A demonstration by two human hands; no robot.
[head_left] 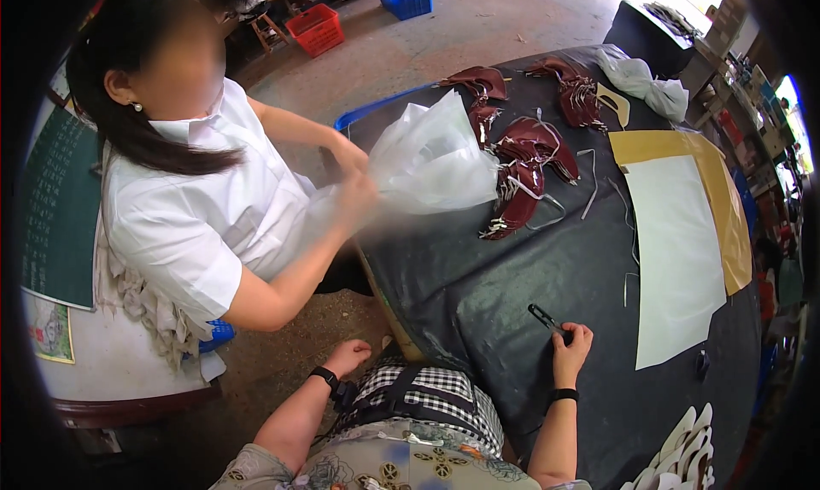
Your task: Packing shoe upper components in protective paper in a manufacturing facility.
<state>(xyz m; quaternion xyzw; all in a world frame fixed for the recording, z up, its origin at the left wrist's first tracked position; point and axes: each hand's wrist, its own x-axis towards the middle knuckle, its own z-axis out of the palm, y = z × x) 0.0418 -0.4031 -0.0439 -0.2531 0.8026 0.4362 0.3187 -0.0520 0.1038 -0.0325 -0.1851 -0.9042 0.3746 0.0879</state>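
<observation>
A slim black tool (pixel 540 314) was held in the right hand (pixel 574 347), pinched between the thumb and curled fingertips, with its free end pointed toward half past ten over the black table (pixel 478 319). Whether the table was touched by the tool could not be told.

At nine o'clock from the right hand, the left hand (pixel 348 356) was held off the table's edge, its fingers loosely curled; the palm was hidden, so whether anything was gripped could not be told. A dark band was worn on each wrist.

Seen from the right hand, a white sheet (pixel 679 259) was laid at two o'clock, partly over a brown sheet (pixel 736 234). Maroon pieces (pixel 534 144) were heaped in bunches between eleven and twelve, with pale strips (pixel 588 183) strewn beside them. At eleven, a clear bag (pixel 427 161) was gripped by a co-worker's hands (pixel 354 183), which were blurred. White pieces (pixel 683 456) were stacked between four and five.
</observation>
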